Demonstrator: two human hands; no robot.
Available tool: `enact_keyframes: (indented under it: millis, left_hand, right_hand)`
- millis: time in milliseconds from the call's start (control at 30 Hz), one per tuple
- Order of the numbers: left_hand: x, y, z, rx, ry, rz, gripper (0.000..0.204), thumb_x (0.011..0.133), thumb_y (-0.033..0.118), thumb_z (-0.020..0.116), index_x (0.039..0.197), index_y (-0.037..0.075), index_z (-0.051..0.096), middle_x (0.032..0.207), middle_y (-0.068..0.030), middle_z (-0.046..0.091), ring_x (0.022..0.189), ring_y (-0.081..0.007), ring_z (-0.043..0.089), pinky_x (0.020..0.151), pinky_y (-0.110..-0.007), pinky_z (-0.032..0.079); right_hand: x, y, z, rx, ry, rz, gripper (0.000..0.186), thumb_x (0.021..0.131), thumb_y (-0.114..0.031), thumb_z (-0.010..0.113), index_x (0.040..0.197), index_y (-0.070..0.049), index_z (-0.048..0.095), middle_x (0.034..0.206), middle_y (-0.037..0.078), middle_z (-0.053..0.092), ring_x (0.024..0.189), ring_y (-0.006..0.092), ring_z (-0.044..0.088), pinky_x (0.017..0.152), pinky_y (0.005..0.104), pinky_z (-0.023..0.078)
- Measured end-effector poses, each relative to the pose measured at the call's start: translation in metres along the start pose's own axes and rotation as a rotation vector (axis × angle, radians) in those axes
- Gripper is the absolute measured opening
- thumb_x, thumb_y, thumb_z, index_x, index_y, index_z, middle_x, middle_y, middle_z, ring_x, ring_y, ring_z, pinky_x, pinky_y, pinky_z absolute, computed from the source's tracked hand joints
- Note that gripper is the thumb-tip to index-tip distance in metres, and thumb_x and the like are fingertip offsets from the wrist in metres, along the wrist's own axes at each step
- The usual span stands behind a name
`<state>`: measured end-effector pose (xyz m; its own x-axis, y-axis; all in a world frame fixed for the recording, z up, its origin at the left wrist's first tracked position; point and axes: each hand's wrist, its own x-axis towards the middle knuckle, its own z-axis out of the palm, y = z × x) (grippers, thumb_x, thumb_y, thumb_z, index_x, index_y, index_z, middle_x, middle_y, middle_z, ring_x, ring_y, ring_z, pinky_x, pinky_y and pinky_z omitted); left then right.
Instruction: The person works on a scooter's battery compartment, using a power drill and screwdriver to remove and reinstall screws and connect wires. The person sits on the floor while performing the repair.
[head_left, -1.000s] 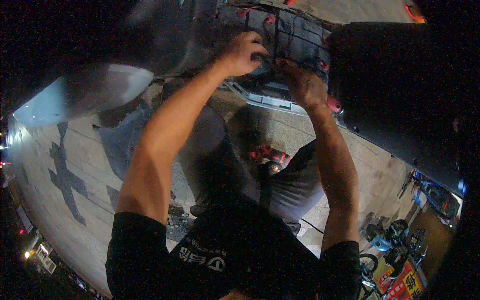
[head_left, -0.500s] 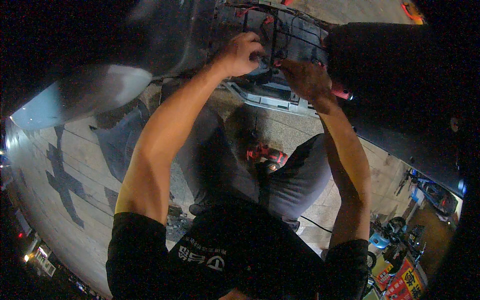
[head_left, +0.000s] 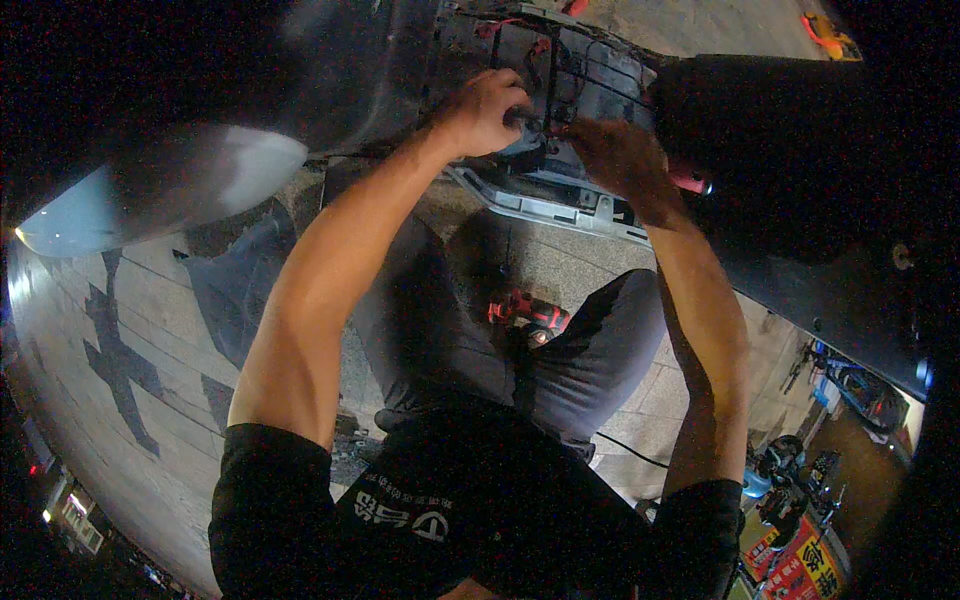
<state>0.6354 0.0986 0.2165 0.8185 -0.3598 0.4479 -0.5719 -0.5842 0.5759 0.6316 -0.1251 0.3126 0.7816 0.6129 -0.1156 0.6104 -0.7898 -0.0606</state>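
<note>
My left hand [head_left: 485, 112] is closed over the near edge of an open compartment, its fingers curled round something dark that I cannot make out. Close beside it, my right hand [head_left: 622, 160] is closed too, fingertips pointing toward the left hand; what they grip is in shadow. A red rod-like thing [head_left: 690, 180] with a bright end sticks out past the right wrist, and I cannot tell whether this hand holds it. Within the compartment are grey battery-like blocks [head_left: 605, 95], black straps and red-ended wires [head_left: 540, 47]. A pale metal frame rail [head_left: 545, 205] runs below both hands.
On the paving between my knees lies a red and black cordless drill [head_left: 530, 315]. A smooth rounded panel [head_left: 215, 185] bulges at the left, and a dark body panel [head_left: 800, 200] stands to the right. Parked bikes [head_left: 785, 470] and a red-yellow sign [head_left: 800, 560] are at lower right.
The view has shifted slightly. Both hands stay at the same spot in the compartment, with the right wrist turned a little.
</note>
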Motion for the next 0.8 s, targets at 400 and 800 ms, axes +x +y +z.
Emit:
enact_keyframes:
  millis: [400, 800]
  left_hand:
    - [0.004, 0.014, -0.012, -0.061, -0.006, -0.083, 0.046, 0.065, 0.008, 0.069, 0.110, 0.006, 0.058, 0.109, -0.0153, 0.057, 0.104, -0.0371, 0.055, 0.088, -0.043, 0.047]
    - [-0.004, 0.018, 0.000, -0.039, 0.058, -0.080, 0.051, 0.066, 0.005, 0.069, 0.116, 0.004, 0.055, 0.115, -0.0181, 0.054, 0.108, -0.0386, 0.054, 0.090, -0.044, 0.047]
  right_hand:
    - [0.007, -0.018, -0.013, -0.154, -0.069, -0.063, 0.023, 0.087, -0.023, 0.058, 0.109, -0.017, 0.064, 0.088, 0.016, 0.068, 0.084, 0.0365, 0.066, 0.066, 0.0473, 0.053]
    - [-0.029, -0.051, 0.060, 0.437, 0.308, 0.416, 0.027, 0.088, -0.013, 0.056, 0.113, -0.018, 0.064, 0.099, 0.016, 0.068, 0.087, 0.0386, 0.065, 0.070, 0.0446, 0.053]
